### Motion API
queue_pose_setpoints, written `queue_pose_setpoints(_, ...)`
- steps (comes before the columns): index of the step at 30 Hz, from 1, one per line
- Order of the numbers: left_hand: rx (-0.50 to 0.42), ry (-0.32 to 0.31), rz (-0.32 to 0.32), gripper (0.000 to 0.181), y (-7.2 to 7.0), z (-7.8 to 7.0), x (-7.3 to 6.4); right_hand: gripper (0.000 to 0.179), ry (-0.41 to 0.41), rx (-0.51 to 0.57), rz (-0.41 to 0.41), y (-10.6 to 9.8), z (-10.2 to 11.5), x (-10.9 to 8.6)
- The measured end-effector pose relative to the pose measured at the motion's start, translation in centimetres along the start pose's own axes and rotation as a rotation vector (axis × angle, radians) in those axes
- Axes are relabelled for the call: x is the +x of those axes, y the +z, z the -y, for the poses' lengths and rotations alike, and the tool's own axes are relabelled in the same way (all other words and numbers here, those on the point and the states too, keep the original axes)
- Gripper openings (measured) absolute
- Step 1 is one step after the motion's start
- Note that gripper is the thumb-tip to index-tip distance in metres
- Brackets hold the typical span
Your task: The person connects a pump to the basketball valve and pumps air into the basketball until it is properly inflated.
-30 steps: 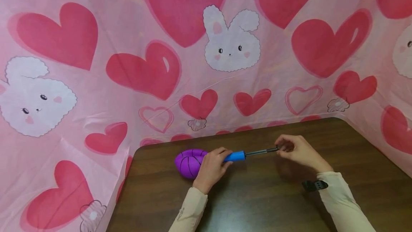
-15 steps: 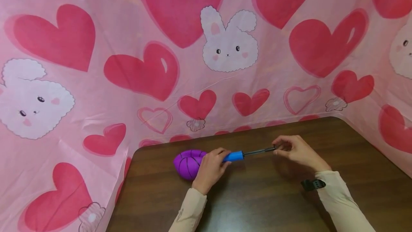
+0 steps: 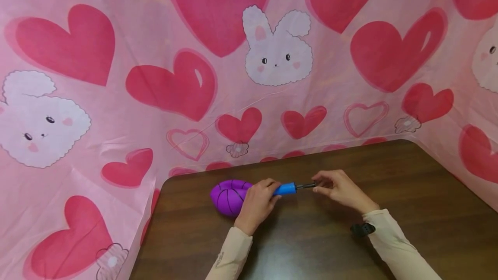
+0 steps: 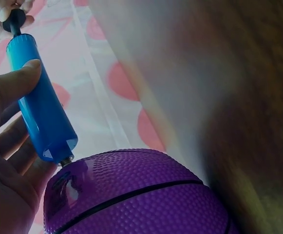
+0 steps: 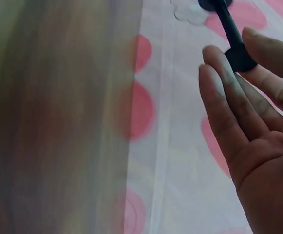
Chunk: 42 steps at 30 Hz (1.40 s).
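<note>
A purple ball with black lines [image 3: 228, 198] lies on the table at the left, its top caved in. My left hand [image 3: 257, 205] grips the blue barrel of a hand pump [image 3: 285, 189], the thumb laid along it in the left wrist view. At the barrel's lower end, a short metal needle [image 4: 66, 161] meets the ball's surface. To the right, my right hand [image 3: 342, 190] pinches the pump's black end knob [image 5: 240, 59] between thumb and fingers. A short length of the dark rod [image 3: 305, 186] shows between knob and barrel.
The brown wooden table [image 3: 311, 237] has its back edge against a pink cloth [image 3: 233, 98] printed with hearts and rabbits. More of that cloth hangs at the left and right sides. A black band [image 3: 362, 229] is on the right wrist.
My right hand has moved left toward the barrel, pushing the rod in so that less of it shows. My left hand and the ball have stayed nearly in place.
</note>
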<state>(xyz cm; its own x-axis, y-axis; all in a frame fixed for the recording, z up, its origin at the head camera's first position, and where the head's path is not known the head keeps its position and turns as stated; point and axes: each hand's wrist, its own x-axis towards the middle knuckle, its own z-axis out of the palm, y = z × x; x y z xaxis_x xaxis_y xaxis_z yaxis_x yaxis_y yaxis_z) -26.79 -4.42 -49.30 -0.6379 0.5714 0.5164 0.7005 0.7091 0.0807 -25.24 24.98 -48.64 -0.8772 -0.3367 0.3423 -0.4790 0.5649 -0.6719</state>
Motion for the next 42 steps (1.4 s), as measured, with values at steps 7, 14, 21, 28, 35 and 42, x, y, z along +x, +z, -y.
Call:
queue_pose_setpoints(7, 0.036, 0.012, 0.013, 0.029, 0.0, -0.3, -0.1, 0.024, -0.016, 0.036, -0.029, 2.4, 0.6, 0.4)
queue_pose_setpoints(14, 0.055, 0.034, 0.022, 0.031, 0.2, -0.4, -0.1, 0.025, -0.003, 0.028, -0.029, 3.0, 0.5, 0.4)
queue_pose_setpoints(21, -0.003, 0.017, 0.053, 0.031, 0.1, -0.2, -0.6, 0.026, -0.022, 0.056, 0.034, 3.2, 0.5, 0.0)
queue_pose_setpoints(28, -0.053, 0.024, 0.040, 0.031, 0.4, 0.4, -0.2, 0.027, 0.000, 0.063, 0.044, 2.6, 0.8, 0.3)
queue_pose_setpoints(35, -0.069, 0.024, 0.042, 0.031, 0.3, 0.4, -0.1, 0.027, -0.002, 0.058, 0.065, 2.3, 0.9, 0.4)
queue_pose_setpoints(42, -0.077, 0.026, 0.043, 0.031, 0.2, 0.5, 0.0, 0.026, -0.022, 0.054, 0.071, 1.6, 0.7, 0.5)
